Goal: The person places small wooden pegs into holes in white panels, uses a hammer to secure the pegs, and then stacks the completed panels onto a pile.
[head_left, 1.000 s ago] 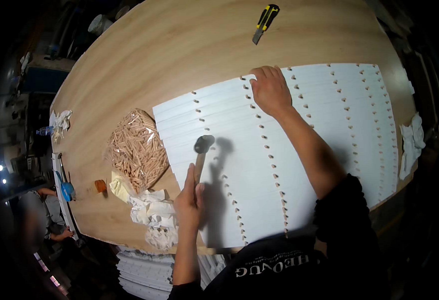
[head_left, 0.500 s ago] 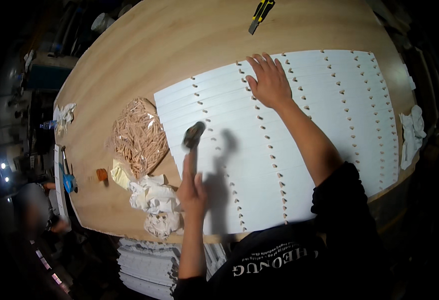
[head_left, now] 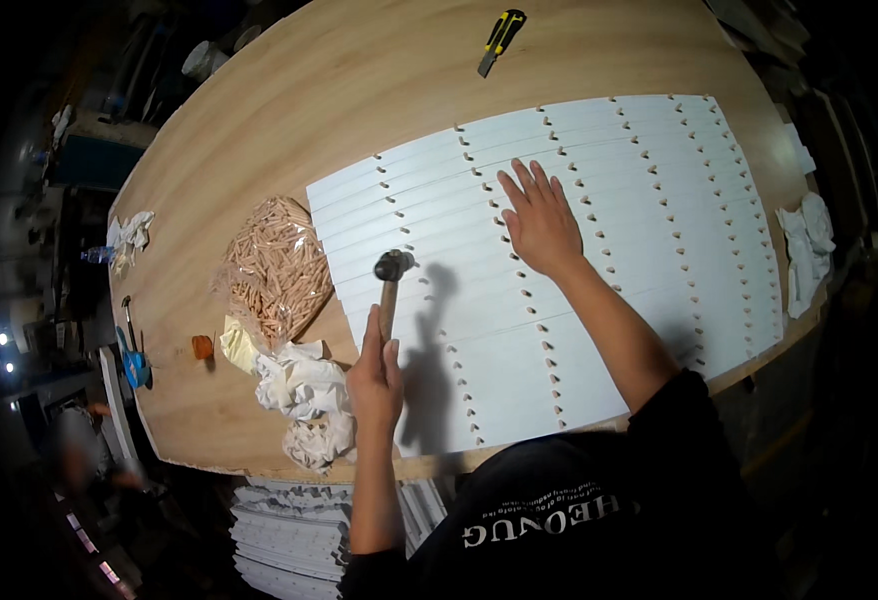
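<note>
My left hand [head_left: 373, 388] is closed round the wooden handle of a hammer [head_left: 390, 290]. The dark hammer head is over the left part of the white boards [head_left: 519, 345], close to a row of wooden dowels; whether it touches one I cannot tell. These boards lie side by side, and short dowels [head_left: 546, 346] stick up from them in several rows. Farther right, my right hand [head_left: 544, 228] lies open on the boards, fingers spread, beside another dowel row.
A clear plastic bag of loose dowels [head_left: 277, 265] lies left of the boards, with crumpled white cloths [head_left: 304, 385] nearer me. A yellow-black utility knife [head_left: 502, 42] lies at the far side. An orange object [head_left: 202, 347] sits at left; another cloth [head_left: 807, 250] lies at right.
My right hand has slid nearer to me over the boards, still spread. The hammer head has turned and moved slightly, still in my left hand. The whole view has shifted a little.
</note>
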Demonstrator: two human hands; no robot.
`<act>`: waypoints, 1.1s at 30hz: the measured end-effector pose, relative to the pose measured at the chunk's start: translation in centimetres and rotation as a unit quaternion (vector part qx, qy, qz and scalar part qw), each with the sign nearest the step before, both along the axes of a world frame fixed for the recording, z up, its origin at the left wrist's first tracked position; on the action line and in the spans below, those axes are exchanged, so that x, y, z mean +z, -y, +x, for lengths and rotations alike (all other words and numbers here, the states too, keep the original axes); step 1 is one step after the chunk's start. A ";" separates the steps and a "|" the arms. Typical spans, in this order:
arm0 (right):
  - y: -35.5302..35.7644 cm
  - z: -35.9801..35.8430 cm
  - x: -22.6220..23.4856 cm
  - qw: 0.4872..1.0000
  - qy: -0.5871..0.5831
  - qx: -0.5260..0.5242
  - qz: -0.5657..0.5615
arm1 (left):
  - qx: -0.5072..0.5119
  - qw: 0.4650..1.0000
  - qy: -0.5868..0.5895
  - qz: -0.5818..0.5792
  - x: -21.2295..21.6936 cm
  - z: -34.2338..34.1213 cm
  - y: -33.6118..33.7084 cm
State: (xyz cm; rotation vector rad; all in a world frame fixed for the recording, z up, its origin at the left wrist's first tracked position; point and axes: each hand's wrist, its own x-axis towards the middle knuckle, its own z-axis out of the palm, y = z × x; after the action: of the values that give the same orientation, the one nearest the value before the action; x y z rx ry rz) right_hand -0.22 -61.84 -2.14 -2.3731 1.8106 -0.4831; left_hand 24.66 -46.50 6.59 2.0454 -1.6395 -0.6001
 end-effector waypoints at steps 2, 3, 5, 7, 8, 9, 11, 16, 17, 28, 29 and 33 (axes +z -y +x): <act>-1.3 -0.3 0.3 1.000 -0.002 0.002 0.011 | 0.028 0.997 -0.058 -0.045 0.6 -0.7 -0.8; -1.9 -0.4 0.5 1.000 -0.003 0.004 0.016 | 0.021 0.999 -0.023 -0.029 0.1 -0.7 -0.8; -2.7 -0.6 0.6 1.000 -0.009 -0.001 0.021 | 0.013 1.000 0.020 0.013 -1.6 -0.4 0.2; -3.8 -0.9 1.0 1.000 -0.010 0.002 0.027 | 0.016 0.999 0.023 0.033 -1.6 0.2 0.5; -4.9 -1.1 1.0 0.999 -0.009 0.003 0.035 | 0.011 0.999 0.016 0.028 -1.1 0.5 0.3; -5.8 -1.3 1.1 0.999 -0.008 0.004 0.044 | 0.007 1.000 0.009 0.024 -0.8 0.5 0.0; -6.6 -1.7 1.3 0.999 0.003 0.004 0.041 | 0.033 0.998 -0.047 -0.026 -1.0 0.0 -0.9; -6.9 -1.7 1.4 1.000 0.013 0.006 0.025 | 0.011 0.996 0.067 0.053 -1.8 0.7 0.0; -6.6 -1.9 1.6 0.999 0.017 0.001 0.030 | -0.011 0.997 0.065 0.026 -1.7 0.9 0.4; -6.9 -1.9 1.6 0.999 0.038 -0.004 0.025 | -0.012 0.996 0.021 0.088 0.6 -1.0 -0.6; -7.0 -1.8 1.5 0.999 0.039 -0.002 0.019 | -0.007 1.000 -0.016 0.025 0.7 -1.2 -1.6; -6.8 -1.4 1.5 0.999 0.034 -0.001 0.010 | -0.006 0.998 0.045 -0.030 -1.0 -0.8 -2.2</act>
State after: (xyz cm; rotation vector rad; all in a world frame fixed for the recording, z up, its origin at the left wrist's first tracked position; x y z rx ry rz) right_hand -1.61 -54.99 -0.62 -2.3128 1.7793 -0.5356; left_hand 23.89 -44.33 5.61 2.0483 -1.7001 -0.4617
